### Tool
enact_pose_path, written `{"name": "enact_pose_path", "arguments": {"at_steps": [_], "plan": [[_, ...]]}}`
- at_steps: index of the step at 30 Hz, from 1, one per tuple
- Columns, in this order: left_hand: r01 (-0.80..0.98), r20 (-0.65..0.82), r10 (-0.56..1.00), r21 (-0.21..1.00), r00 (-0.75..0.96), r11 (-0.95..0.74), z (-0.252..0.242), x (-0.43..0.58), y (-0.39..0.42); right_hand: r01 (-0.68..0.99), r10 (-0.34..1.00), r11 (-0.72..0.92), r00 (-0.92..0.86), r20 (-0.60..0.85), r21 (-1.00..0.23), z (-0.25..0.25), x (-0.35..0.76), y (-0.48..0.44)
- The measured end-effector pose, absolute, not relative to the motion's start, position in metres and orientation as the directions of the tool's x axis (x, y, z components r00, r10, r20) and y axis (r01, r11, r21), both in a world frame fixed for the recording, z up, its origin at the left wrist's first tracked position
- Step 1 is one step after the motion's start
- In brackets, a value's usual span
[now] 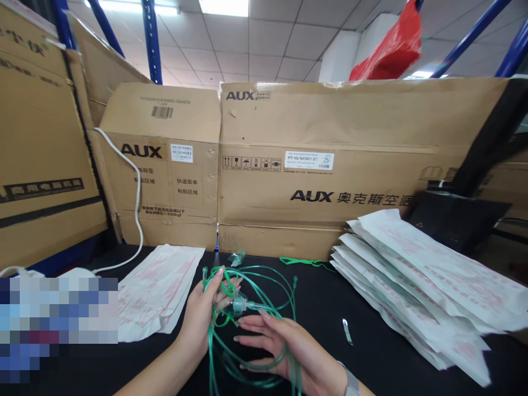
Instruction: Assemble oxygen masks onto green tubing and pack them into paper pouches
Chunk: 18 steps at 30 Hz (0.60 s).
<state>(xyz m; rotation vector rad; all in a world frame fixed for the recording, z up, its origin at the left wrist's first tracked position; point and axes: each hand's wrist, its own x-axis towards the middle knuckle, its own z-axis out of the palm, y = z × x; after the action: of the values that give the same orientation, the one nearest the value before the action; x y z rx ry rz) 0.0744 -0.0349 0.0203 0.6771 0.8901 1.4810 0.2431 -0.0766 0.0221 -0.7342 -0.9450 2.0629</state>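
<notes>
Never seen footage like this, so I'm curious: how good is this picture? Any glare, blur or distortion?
In the head view, the ceiling lights glare white, the wide lens makes the blue shelving uprights lean, a pixelated patch hides the lower left corner, and the red plastic bag looks slightly blurred.

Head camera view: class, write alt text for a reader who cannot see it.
Left hand and right hand hold tangled green tubing with a clear fitting above a black table. Stacked white pouches lie to the right, before cardboard AUX boxes.

Paper pouches [412, 286], AUX cardboard boxes [313, 165], red plastic bag [388, 47]
</notes>
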Motion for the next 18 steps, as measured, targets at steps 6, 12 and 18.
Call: {"name": "enact_pose_path", "arguments": {"at_steps": [6,12,18], "plan": [[-0.539,-0.031,0.989,0.841,-0.142,-0.051,0.027,0.083,-0.043,-0.353,0.736,-0.542,-0.638,-0.227,-0.763,0.027,0.242,-0.082],[-0.514,0.001,0.966,0.846,-0.257,-0.138,0.037,0.075,-0.037,-0.368,0.701,-0.545,-0.693,-0.169,-0.754,0.027,0.233,-0.088],[-0.552,-0.119,0.916,0.825,-0.384,-0.124,0.048,0.060,-0.031,-0.410,0.737,-0.470,-0.670,-0.092,-0.782,0.018,0.226,-0.090]]}}
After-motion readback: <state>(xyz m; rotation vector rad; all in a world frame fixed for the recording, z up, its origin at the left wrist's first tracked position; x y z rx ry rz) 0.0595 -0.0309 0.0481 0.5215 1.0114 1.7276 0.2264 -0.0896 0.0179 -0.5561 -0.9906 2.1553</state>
